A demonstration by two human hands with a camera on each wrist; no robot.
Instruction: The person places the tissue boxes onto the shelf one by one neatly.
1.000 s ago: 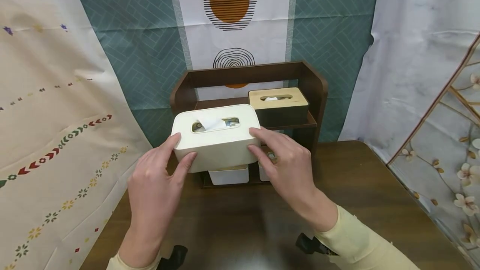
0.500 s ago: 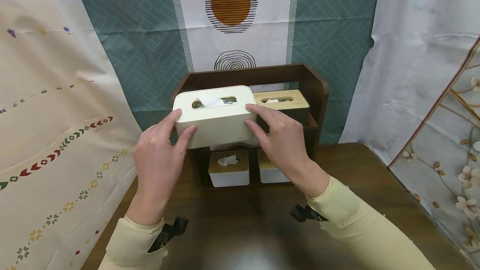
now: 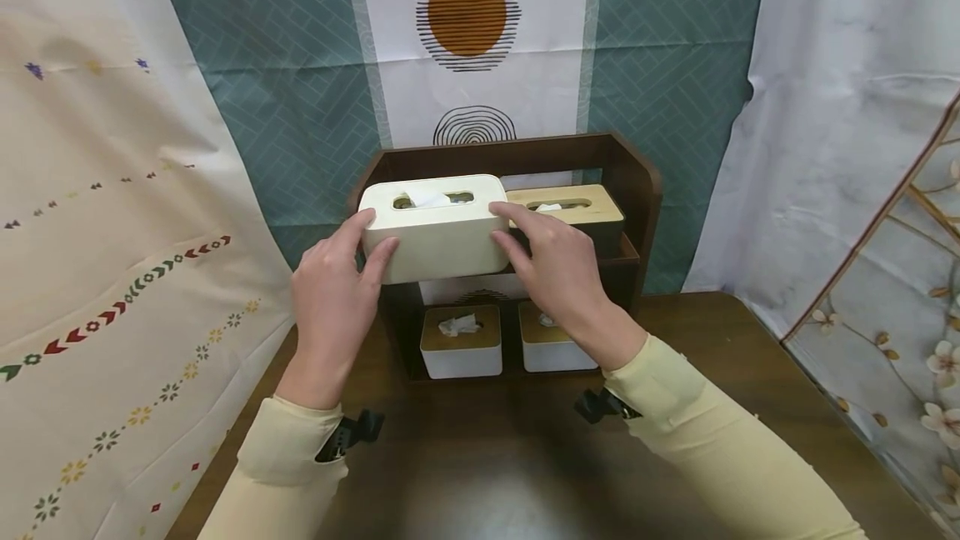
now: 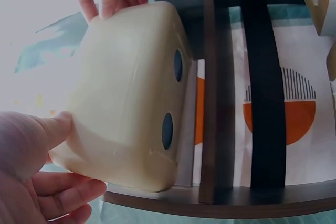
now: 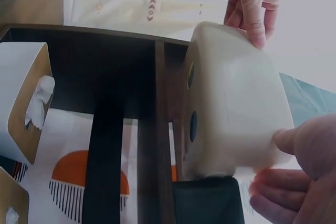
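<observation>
A cream tissue box (image 3: 442, 244) with a white tissue in its oval opening is held up at the left part of the upper shelf. My left hand (image 3: 333, 307) grips its left end, thumb on the front. My right hand (image 3: 558, 265) grips the right end in the same way. Round dark pads (image 4: 167, 130) show on its underside in the left wrist view. Whether the box touches the shelf board (image 5: 164, 145), I cannot tell. Right beside it stands a black tissue box (image 3: 607, 233) with a wooden lid, partly behind my right hand.
A dark brown two-tier shelf (image 3: 637, 215) stands at the back of the wooden table (image 3: 697, 357). On its lower tier are two white tissue boxes with wooden lids, the left one (image 3: 461, 361) and the right one (image 3: 558, 357). Patterned cloths hang behind and at both sides.
Both hands have carried the cream tissue box up and forward onto the level of the upper shelf. The white boxes on the lower tier have come into fuller view.
</observation>
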